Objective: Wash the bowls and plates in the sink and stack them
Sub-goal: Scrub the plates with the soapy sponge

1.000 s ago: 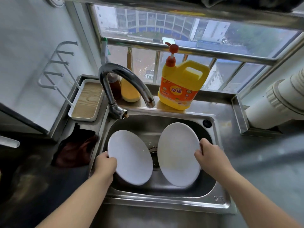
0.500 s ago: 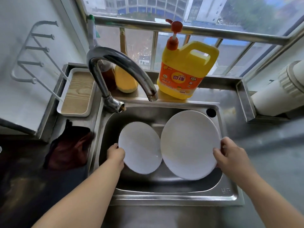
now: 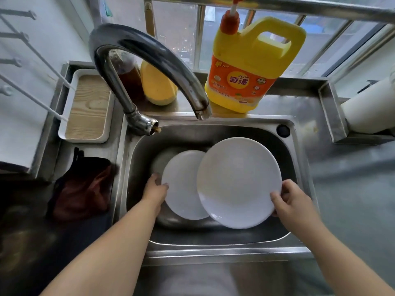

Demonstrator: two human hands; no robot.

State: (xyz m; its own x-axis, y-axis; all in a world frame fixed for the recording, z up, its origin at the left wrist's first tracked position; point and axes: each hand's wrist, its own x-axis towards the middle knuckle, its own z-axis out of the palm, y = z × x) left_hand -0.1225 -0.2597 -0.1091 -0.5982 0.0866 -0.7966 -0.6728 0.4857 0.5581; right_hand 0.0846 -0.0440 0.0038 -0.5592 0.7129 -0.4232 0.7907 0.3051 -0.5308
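Observation:
Two white plates sit inside the steel sink (image 3: 299,184). The larger plate (image 3: 237,182) lies on the right and overlaps the right edge of the smaller plate (image 3: 181,186). My right hand (image 3: 290,201) grips the larger plate at its lower right rim, thumb on top. My left hand (image 3: 155,189) holds the smaller plate at its left rim, low in the basin. Both plates are tilted, their faces turned up toward me.
A curved chrome tap (image 3: 149,67) arches over the sink's back left. A yellow detergent jug (image 3: 248,65) with a red pump stands behind the sink, beside a yellow sponge (image 3: 158,84). A white tray (image 3: 85,107) and a dark cloth (image 3: 83,189) lie left of the sink.
The larger plate has shifted left over the smaller plate's edge, and both have sunk lower into the sink. The camera has moved closer and tilted down.

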